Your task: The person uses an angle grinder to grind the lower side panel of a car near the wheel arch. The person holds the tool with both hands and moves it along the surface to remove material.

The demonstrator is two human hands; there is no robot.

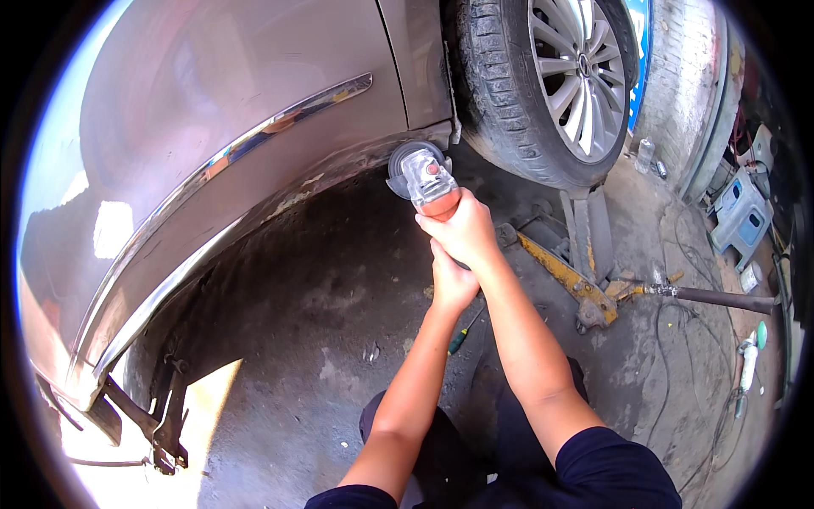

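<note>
Both my hands hold an angle grinder (431, 176) out in front of me. My right hand (468, 231) is closed around its orange body just behind the metal head. Further back, my left hand (452, 282) wraps the rear end, partly hidden under the right. The round grinding disc (410, 154) lies at the lower edge of a car's sill (348, 163), beside the front wheel. Whether disc and metal touch, I cannot tell. Along that sill the paint is scraped and rough. Above it is the brownish-grey door (280, 51) with a chrome strip (288, 112).
The wheel (543, 93) hangs off the floor by a yellow floor jack (568, 276) with a long handle (721, 296). A screwdriver (459, 341) lies below my hands. Cables, a white-and-green tool (748, 365) and a blue-grey stool (743, 216) are at right; a dark metal stand (167, 424) is at left.
</note>
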